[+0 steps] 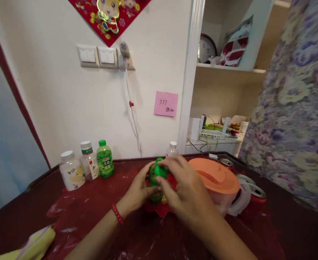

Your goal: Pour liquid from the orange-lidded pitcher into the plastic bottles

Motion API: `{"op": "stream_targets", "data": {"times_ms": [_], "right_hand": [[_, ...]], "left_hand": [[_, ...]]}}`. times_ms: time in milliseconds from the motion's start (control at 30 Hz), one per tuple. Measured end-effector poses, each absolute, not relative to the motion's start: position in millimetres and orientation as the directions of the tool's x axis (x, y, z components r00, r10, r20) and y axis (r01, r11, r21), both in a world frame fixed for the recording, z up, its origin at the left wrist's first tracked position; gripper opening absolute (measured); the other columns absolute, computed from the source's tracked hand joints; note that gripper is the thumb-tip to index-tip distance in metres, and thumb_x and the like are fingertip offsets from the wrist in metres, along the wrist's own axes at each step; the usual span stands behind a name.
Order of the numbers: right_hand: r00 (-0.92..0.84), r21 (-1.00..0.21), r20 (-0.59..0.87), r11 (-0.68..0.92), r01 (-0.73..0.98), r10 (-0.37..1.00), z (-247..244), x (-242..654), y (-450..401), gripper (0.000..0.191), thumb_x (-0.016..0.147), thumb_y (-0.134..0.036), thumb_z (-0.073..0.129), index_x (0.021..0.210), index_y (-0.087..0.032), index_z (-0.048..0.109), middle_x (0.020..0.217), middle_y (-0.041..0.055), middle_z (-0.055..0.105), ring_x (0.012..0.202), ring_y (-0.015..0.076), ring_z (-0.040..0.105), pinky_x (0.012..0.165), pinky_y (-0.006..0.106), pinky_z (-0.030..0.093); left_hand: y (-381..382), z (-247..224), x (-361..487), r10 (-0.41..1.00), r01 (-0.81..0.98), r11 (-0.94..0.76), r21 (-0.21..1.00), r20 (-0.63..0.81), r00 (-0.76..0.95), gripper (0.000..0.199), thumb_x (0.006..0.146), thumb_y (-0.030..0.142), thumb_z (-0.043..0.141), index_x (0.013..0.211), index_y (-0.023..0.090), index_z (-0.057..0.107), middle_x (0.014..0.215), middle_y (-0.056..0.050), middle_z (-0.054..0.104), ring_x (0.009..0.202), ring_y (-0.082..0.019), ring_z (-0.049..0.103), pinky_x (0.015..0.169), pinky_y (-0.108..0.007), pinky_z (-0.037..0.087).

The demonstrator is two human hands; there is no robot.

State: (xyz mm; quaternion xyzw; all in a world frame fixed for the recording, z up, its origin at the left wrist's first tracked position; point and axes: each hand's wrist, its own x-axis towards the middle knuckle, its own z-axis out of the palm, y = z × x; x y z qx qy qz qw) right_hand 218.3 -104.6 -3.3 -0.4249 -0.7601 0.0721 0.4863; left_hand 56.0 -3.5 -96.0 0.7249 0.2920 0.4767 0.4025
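Note:
Near the middle of the dark red table, my left hand [142, 185] is wrapped round the body of a green bottle [155, 196]. Thumb and fingers of my right hand [179, 178] close on the green cap [160, 171] at the bottle's top. Whether the cap sits on the neck or is apart from it cannot be told. Beneath the bottle lies a red mat [162, 209] with a gold print. My hands hide much of the bottle. A clear bottle with a white cap [173, 145] stands just behind them.
Along the back left of the table [94, 216] stand a white jar [72, 171], a clear bottle [90, 164] and a green tea bottle [105, 160]. An orange-lidded pitcher [215, 177] and several cans [257, 193] are at right. A yellow cloth [36, 243] lies front left.

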Motion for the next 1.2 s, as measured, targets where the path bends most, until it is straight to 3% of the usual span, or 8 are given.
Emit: {"op": "stream_targets", "data": {"times_ms": [200,433,633,767,867,1033,1100,1200], "right_hand": [[-0.107,-0.384,0.781,0.609,0.694,0.615,-11,230,-95,0.028,0.093,-0.005,0.053,0.115,-0.011,0.068,0.106,0.0136,0.065,0.098,0.0257,0.061,0.088,0.044,0.055],[-0.157,-0.415,0.692,0.567,0.712,0.704,-9,227,-101,0.03,0.091,-0.003,0.056,0.116,-0.013,0.068,0.107,0.0125,0.065,0.1,0.0281,0.06,0.088,0.049,0.055],[-0.161,-0.421,0.689,0.572,0.704,0.706,-4,228,-104,0.021,0.092,-0.005,0.056,0.108,-0.013,0.067,0.102,0.0115,0.065,0.094,0.0274,0.062,0.083,0.046,0.055],[-0.149,-0.305,0.747,0.532,0.79,0.648,-6,227,-105,0.003,0.093,-0.017,0.064,0.094,-0.014,0.064,0.087,0.0076,0.064,0.078,0.0256,0.063,0.067,0.039,0.052],[-0.142,-0.141,0.804,0.417,0.898,0.578,-8,228,-106,0.022,0.093,-0.035,0.067,0.082,-0.018,0.059,0.074,0.0043,0.061,0.064,0.0249,0.062,0.055,0.035,0.044],[-0.118,0.008,0.818,0.193,0.981,0.563,-4,227,-114,0.055,0.098,-0.065,0.039,0.072,-0.021,0.06,0.063,0.0058,0.059,0.057,0.0287,0.064,0.049,0.036,0.038],[-0.081,-0.049,0.803,0.2,0.978,0.591,-1,225,-118,0.063,0.095,-0.074,0.035,0.078,-0.02,0.064,0.069,0.008,0.062,0.062,0.0306,0.066,0.05,0.038,0.043],[-0.085,-0.161,0.791,0.34,0.926,0.606,2,224,-125,0.064,0.093,-0.071,0.045,0.121,-0.017,0.064,0.095,0.0132,0.068,0.079,0.0326,0.069,0.062,0.046,0.054]], "left_hand": [[-20,-68,53,0.781,0.165,-0.576,0.8,0.481,0.398,0.076,0.073,0.011,0.075,0.143,0.029,0.05,0.146,-0.01,0.053,0.136,-0.031,0.049,0.116,-0.052,0.039],[-21,-59,42,0.699,0.308,-0.702,0.642,0.538,0.472,0.07,0.082,0.01,0.068,0.142,0.039,0.05,0.144,-0.004,0.053,0.135,-0.027,0.049,0.117,-0.052,0.037],[-28,-46,35,0.674,0.373,-0.731,0.571,0.521,0.523,0.081,0.073,0.0,0.058,0.144,0.038,0.049,0.143,-0.003,0.055,0.133,-0.025,0.049,0.117,-0.049,0.037],[-35,-35,31,0.65,0.418,-0.757,0.503,0.509,0.564,0.084,0.072,-0.001,0.056,0.147,0.037,0.046,0.141,-0.002,0.057,0.131,-0.025,0.05,0.114,-0.048,0.039],[-39,-28,31,0.622,0.438,-0.782,0.442,0.528,0.578,0.077,0.081,0.004,0.059,0.149,0.039,0.044,0.14,-0.003,0.057,0.128,-0.026,0.051,0.111,-0.048,0.042],[-49,-21,34,0.581,0.41,-0.814,0.411,0.555,0.596,0.067,0.09,0.015,0.063,0.149,0.041,0.044,0.137,-0.005,0.059,0.125,-0.027,0.054,0.106,-0.047,0.046],[-51,-20,34,0.572,0.383,-0.819,0.427,0.569,0.59,0.06,0.094,0.023,0.063,0.148,0.04,0.045,0.138,-0.005,0.06,0.125,-0.027,0.055,0.107,-0.047,0.046],[-50,-20,32,0.574,0.349,-0.817,0.459,0.584,0.574,0.056,0.095,0.038,0.064,0.148,0.035,0.047,0.144,-0.008,0.057,0.129,-0.03,0.054,0.111,-0.049,0.044]]}}
